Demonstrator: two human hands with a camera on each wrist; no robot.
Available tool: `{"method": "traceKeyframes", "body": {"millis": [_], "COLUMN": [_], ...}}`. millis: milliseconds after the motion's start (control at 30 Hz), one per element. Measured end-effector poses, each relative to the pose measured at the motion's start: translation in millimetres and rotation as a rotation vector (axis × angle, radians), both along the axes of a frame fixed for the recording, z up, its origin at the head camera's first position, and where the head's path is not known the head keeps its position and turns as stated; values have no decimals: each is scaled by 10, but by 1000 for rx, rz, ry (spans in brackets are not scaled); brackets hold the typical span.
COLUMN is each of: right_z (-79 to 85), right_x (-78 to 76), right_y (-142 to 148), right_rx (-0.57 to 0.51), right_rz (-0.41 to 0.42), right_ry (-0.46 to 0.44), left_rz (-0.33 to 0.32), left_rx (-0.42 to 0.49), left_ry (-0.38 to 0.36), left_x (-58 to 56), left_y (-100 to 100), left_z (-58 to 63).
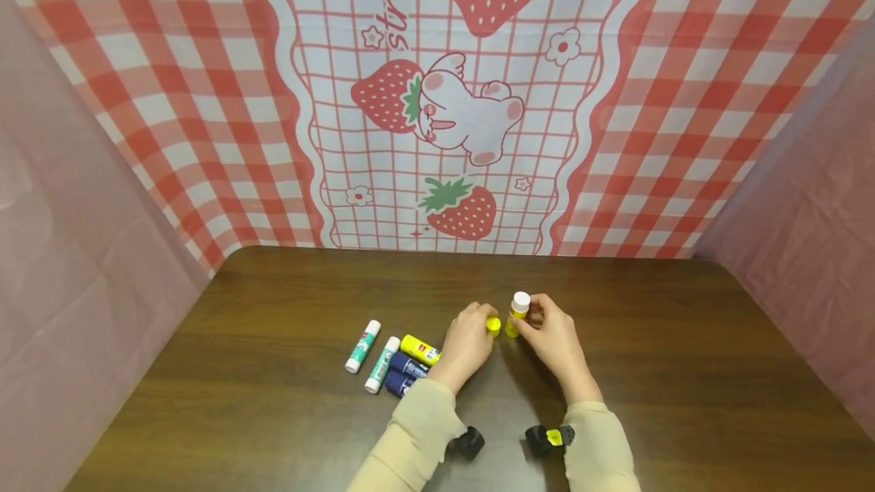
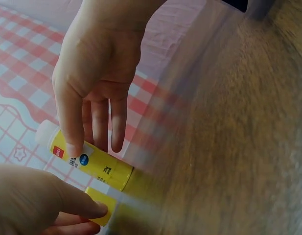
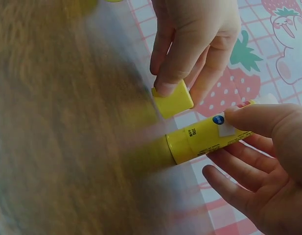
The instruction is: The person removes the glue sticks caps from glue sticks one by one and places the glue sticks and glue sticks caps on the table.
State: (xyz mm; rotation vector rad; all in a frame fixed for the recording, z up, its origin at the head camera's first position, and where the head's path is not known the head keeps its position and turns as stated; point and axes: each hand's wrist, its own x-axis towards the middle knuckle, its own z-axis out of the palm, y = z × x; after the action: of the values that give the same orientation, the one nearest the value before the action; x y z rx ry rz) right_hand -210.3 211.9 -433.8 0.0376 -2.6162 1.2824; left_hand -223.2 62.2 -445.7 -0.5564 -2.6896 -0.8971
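My left hand (image 1: 468, 340) pinches a small yellow cap (image 1: 494, 326) between thumb and fingers, low over the table. Just to its right, my right hand (image 1: 552, 334) grips a yellow glue stick (image 3: 204, 139) by its upper body. The glue stick is upright, its white top (image 1: 521, 301) showing and its base at the tabletop. In the left wrist view, the label with a blue dot faces out below the right thumb. A narrow gap separates the yellow cap (image 2: 102, 205) from the glue stick's lower end.
Left of my left hand lie two green-and-white glue sticks (image 1: 363, 346), another yellow one (image 1: 420, 349) and two dark blue ones (image 1: 409, 365), partly hidden by that hand. The brown table (image 1: 273, 431) meets a strawberry-print cloth (image 1: 437, 241) at its back edge. Pink cloth hangs on both sides.
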Motion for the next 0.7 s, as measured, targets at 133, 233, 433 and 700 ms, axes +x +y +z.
{"method": "traceKeyframes", "body": {"millis": [133,233,433,700], "right_z": [1,7,16,34], "right_x": [10,17,13,23], "right_y": [2,2,-3,13], "right_rx": [-5,-4,14,26], "right_rz": [5,5,-3,25], "right_ry": [3,7,8,-15], "left_rz": [3,1,-2,-16], "left_rx": [3,-3,-12,-17], "left_ry": [-20,-32,-27,-33], "left_x": [5,11,18,12], "left_y": [-3,-8,-20,-29], "left_z": [-6,-8,0,-32]}}
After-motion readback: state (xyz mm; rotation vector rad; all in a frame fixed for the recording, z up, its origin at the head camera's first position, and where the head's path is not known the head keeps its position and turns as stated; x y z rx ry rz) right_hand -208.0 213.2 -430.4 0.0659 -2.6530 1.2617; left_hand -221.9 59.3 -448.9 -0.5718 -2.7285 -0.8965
